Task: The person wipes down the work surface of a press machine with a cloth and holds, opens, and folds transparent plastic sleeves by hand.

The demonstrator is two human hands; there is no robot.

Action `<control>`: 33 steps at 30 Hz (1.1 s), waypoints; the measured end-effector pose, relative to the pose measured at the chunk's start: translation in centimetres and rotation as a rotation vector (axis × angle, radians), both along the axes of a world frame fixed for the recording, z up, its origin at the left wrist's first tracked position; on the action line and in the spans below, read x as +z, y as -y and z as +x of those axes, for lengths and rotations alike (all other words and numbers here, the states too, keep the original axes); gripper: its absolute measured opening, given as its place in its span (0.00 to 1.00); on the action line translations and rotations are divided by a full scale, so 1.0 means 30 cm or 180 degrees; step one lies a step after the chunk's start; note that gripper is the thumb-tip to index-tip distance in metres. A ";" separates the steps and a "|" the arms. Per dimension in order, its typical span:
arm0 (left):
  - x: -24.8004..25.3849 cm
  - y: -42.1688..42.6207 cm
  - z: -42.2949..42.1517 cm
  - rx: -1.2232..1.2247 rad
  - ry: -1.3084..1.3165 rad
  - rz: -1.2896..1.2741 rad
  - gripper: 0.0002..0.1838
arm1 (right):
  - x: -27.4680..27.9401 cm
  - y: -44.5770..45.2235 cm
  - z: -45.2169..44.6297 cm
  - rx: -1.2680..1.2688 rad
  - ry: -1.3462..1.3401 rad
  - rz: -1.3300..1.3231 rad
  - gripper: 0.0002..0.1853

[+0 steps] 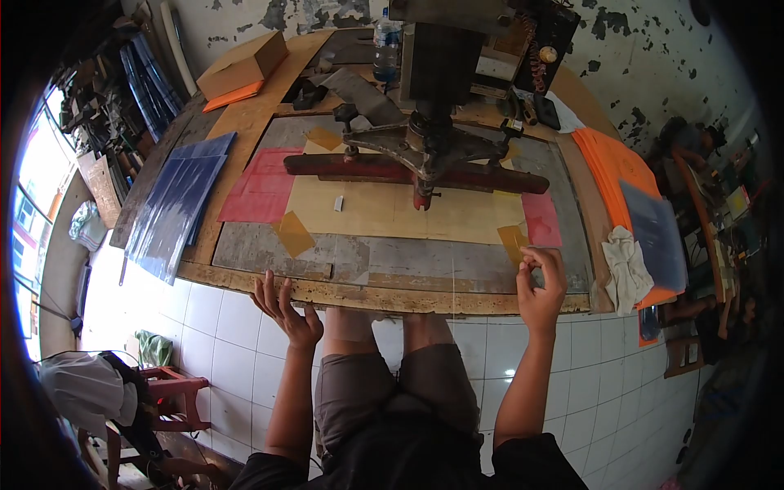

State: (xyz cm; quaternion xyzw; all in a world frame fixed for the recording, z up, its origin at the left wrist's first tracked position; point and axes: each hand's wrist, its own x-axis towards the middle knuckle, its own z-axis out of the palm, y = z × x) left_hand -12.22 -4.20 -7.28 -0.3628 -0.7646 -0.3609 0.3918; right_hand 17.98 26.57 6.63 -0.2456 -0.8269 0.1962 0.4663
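Note:
My left hand rests at the front wooden edge of the work table, its fingers spread and holding nothing. Over the right front of the table, my right hand has its fingers curled into a pinch; whatever may be between them is too small to make out. Just beyond its fingertips lies a piece of tan tape beside a pink sheet. A pale yellow board spans the middle, with a small white piece on it. Above the board hangs a metal press head with a red bar.
Clear plastic sheets lie at the left, near another pink sheet. Orange folders are stacked at the right, with a white cloth in front. A cardboard box and water bottle stand behind. A red stool is lower left.

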 end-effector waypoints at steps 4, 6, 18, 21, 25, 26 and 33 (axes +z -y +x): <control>-0.006 -0.002 0.000 -0.0007 0.0005 0.0031 0.30 | 0.002 -0.001 0.000 0.0056 0.0056 -0.0005 0.20; -0.012 -0.002 -0.005 -0.0062 0.0029 0.0093 0.30 | 0.000 0.000 0.001 0.0062 0.0045 -0.0030 0.21; -0.004 -0.002 -0.002 -0.0010 -0.0050 0.0013 0.30 | -0.003 -0.002 0.001 0.0038 0.0030 -0.0020 0.18; -0.003 -0.002 0.000 0.0003 -0.0037 -0.0004 0.30 | -0.001 -0.002 0.001 0.0039 0.0027 -0.0016 0.17; -0.003 -0.002 0.000 0.0007 -0.0033 -0.0012 0.30 | -0.002 -0.002 0.001 0.0012 0.0029 0.0011 0.17; -0.004 -0.001 0.000 0.0007 -0.0034 -0.0015 0.30 | -0.001 -0.001 0.001 0.0006 0.0036 -0.0002 0.17; -0.007 0.001 -0.001 0.0007 -0.0030 -0.0012 0.30 | 0.001 0.001 0.002 -0.0020 0.0092 -0.0003 0.15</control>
